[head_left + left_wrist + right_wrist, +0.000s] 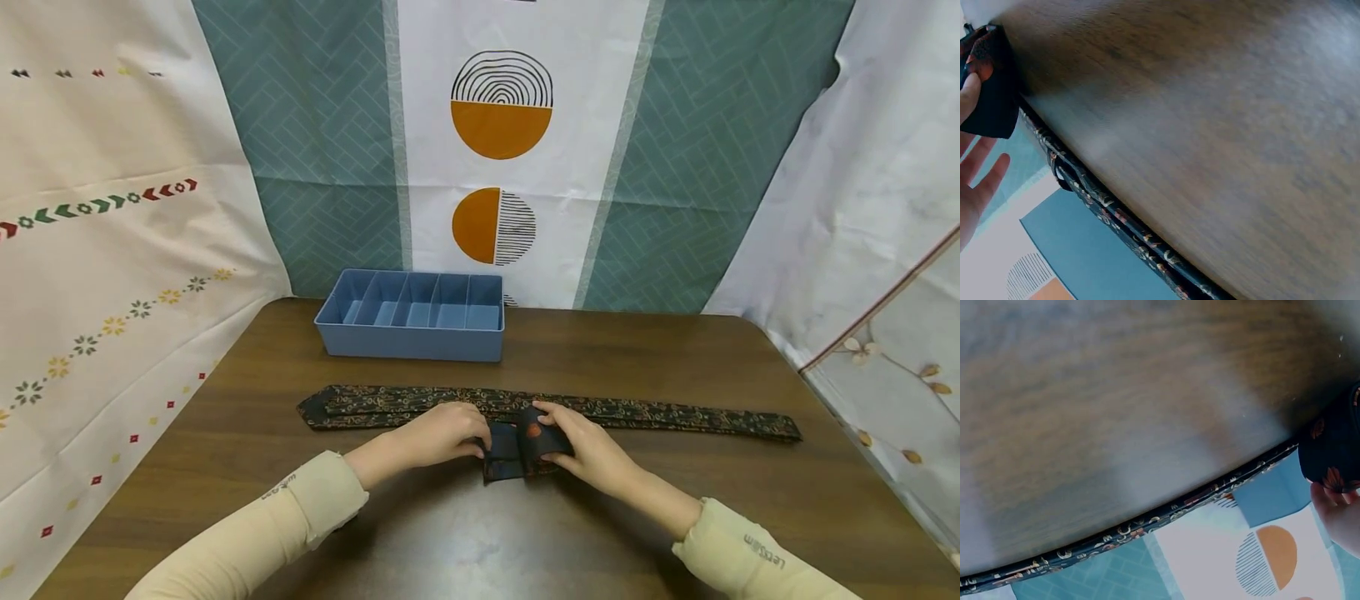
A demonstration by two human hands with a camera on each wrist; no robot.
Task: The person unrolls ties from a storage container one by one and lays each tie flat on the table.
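At the far left a cream cloth (112,275) with small flower and arrow prints hangs down to the edge of the brown wooden table (675,517); on the table, toward the far side and left of centre, stands a blue divided tray (411,317), its compartments running side by side; behind it hangs a backdrop (501,150) of teal herringbone panels and a white strip with orange half-circles.

Nearer than the tray a dark patterned necktie (675,414) lies flat in a long line from left to right, its wide end at the left and its narrow end well to the right; near the middle of its length, on the near side, sits a small dark bundle of cloth (521,450) with an orange spot, touching the tie; whether the bundle is the tie's own folded part cannot be told.

The left hand (438,435), in a cream sleeve, holds the bundle's left edge, fingers bent down onto it; the right hand (581,446) grips the bundle from the right, thumb on the near side and fingers curled over the top; the two hands nearly meet across it.

At the far right a white curtain (885,208) falls beside the table.
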